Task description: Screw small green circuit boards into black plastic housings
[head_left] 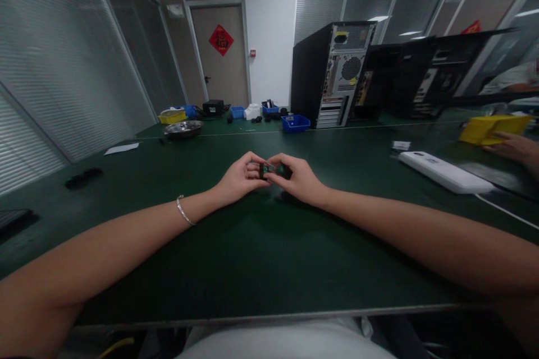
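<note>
My left hand [243, 178] is closed on a small black part with a green circuit board [264, 169], held between thumb and fingers just above the green table. My right hand [300, 180] is closed too, its fingertips meeting the same part from the right. A dark piece [284, 171] shows inside the right hand's grip, with a thin light edge pointing towards the board. Its kind is too small and partly hidden to tell. Both forearms rest along the table, and a bracelet [184, 211] circles my left wrist.
At the back stand a metal bowl [183, 129], a blue tray [296, 123], a yellow tray [172, 116] and a computer tower [332, 76]. To the right lies a white power strip [446, 173]. Another person's hand [516, 147] touches a yellow bin [492, 129].
</note>
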{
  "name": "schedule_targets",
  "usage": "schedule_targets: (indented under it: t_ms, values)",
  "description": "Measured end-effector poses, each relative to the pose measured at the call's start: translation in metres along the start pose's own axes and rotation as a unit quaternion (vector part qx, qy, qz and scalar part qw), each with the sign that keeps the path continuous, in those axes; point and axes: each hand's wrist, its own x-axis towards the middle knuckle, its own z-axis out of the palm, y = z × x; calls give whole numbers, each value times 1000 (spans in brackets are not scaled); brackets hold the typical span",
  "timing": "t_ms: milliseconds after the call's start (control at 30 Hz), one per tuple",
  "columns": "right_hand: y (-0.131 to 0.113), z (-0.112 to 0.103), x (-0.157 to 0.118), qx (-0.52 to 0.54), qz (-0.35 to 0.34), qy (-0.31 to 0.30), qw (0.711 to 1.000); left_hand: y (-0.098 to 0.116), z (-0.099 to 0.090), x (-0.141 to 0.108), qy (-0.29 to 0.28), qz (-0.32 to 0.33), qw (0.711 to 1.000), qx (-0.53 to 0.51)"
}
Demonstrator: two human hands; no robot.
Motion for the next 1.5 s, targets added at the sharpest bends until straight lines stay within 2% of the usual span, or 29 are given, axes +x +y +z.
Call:
schedule_targets:
  t_ms: [267,600,767,967,1067,1133,1267,1367,1500]
  values:
    - [2,-1,-2,-64,-11,-14,998,2,0,0,10,-4,1000,-8]
    - [5,0,-2,-47,-20,-18,999,5,1,-1,-10,-19,1000,-15]
    - [7,1,-3,-54,-25,-11,998,4,-1,-2,-27,-21,997,-73]
    - [5,2,-2,-64,-35,-14,997,-4,1,3,2,-44,995,-86]
    - [5,1,-1,-66,-36,-16,997,-10,-6,10,57,-19,995,-78]
    - [5,1,-1,-70,-26,-7,997,-15,-17,14,141,4,987,-71]
    - [8,-2,-1,-70,-12,-11,997,-22,-50,20,316,-1,946,-70]
    - [8,-2,-1,-66,-21,-33,997,-23,-66,20,341,1,938,-68]
    - [7,-2,-1,-76,-32,-48,995,-21,-62,20,304,-9,950,-72]
